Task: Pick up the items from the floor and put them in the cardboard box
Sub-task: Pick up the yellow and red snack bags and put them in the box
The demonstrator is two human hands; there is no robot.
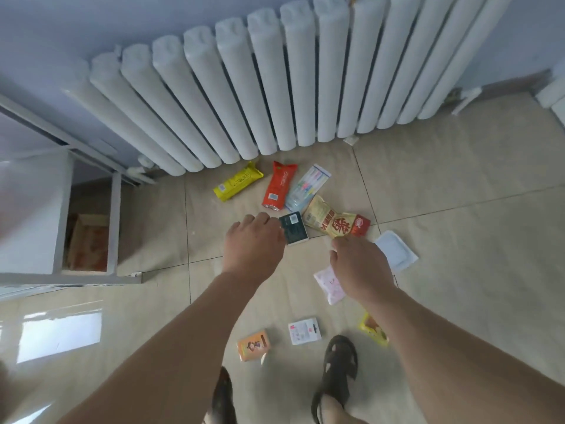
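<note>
Several items lie on the tiled floor below a radiator. My left hand (253, 243) reaches down with loosely bent fingers, its fingertips at the left edge of a dark green box (295, 229) that lies flat. My right hand (360, 266) hovers over a pink packet (328, 284), its thumb at the lower edge of a yellow and red snack bag (336, 221); its fingertips are hidden. Neither item is lifted. The open cardboard box (88, 240) stands on the floor at the left, under a white frame.
A yellow packet (238, 185), red packet (279, 185) and toothbrush pack (308, 188) lie near the white radiator (275, 87). A white flat pack (396, 250), a card pack (304, 330), an orange box (253, 344) and a small yellow packet (373, 328) lie around my sandalled feet (339, 362).
</note>
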